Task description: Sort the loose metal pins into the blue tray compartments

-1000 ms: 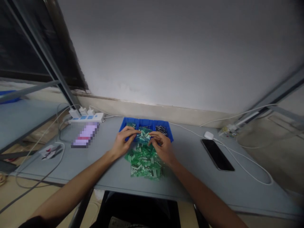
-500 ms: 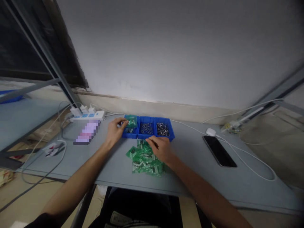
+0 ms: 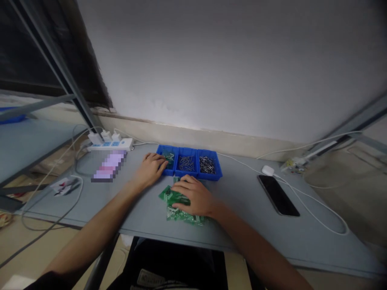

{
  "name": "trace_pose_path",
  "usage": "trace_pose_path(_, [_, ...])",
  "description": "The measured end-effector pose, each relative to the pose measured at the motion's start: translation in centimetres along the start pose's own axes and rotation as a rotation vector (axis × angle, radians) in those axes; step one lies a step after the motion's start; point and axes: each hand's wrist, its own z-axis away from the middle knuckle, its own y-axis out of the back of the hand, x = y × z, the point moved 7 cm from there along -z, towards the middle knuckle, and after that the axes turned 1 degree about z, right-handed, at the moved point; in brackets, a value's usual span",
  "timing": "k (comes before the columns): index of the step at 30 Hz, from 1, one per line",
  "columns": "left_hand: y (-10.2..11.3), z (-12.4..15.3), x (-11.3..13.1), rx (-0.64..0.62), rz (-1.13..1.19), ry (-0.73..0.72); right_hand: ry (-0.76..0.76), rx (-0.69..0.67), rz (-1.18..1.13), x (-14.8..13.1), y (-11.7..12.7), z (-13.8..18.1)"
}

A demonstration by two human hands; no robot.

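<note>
My left hand [image 3: 151, 169] rests at the left rim of the left blue bin [image 3: 165, 148], fingers extended and apart, holding nothing visible. Inside that bin lies a greenish clear bag [image 3: 169, 158], partly covered by my fingertips. Spread over a pile of small green plastic bags [image 3: 184, 215] is my right hand [image 3: 193, 195], its palm down on them. Pale and metal pieces show through the bags. The middle bin holds long screws or nails [image 3: 186, 163]; the right bin holds shorter metal fasteners [image 3: 207, 165]. Their exact kind is too small to tell.
A black phone [image 3: 278, 195] and a white charger [image 3: 267, 170] with a cable lie to the right. On the left are a power strip [image 3: 121, 145], a blurred-out phone-like object [image 3: 109, 166] and crumpled paper [image 3: 63, 186]. A wall [image 3: 211, 80] stands behind the table.
My left hand has let go of the green bag, which now lies in the left bin, and drawn back slightly. My right hand has moved down and opened flat over the pile.
</note>
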Motion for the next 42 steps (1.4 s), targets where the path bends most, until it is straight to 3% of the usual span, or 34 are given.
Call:
trace_pose_path(5, [-0.8,0.1,-0.1,-0.052,-0.091,0.002,-0.013,-0.104,0.063,-1.7,-1.6,-0.2])
trace_pose_path(13, [-0.2,-0.1,0.2,-0.027,-0.049,-0.011,0.015,-0.078,0.114,-1.7,-2.1,-0.2])
trace_pose_path(17, [1.0,-0.2,1.9,0.043,0.064,-0.082,-0.097,0.173,0.007,-0.4,-0.5,-0.1])
trace_pose_path(20, [1.7,-0.1,3.4,0.066,0.169,-0.176,-0.343,0.479,-0.241,2.1,1.3,0.9])
trace_pose_path(22, [1.8,0.2,4.2,0.089,0.216,-0.237,-0.502,0.602,-0.481,4.0,1.6,1.5])
trace_pose_path(25, [1.7,0.7,5.0,0.137,0.249,-0.325,-0.607,0.643,-0.833,5.8,1.2,1.6])
trace_pose_path(28, [1.7,1.2,5.7,0.186,0.237,-0.392,-0.592,0.636,-0.969,6.2,1.4,1.3])
trace_pose_path(37, [2.8,1.2,5.8,0.277,0.347,-0.340,-0.440,0.482,-0.893,3.9,2.3,0.9])
trace_pose_path(42, [1.8,1.1,4.9,0.284,0.469,-0.193,-0.566,0.593,-0.660,5.7,1.8,1.7])
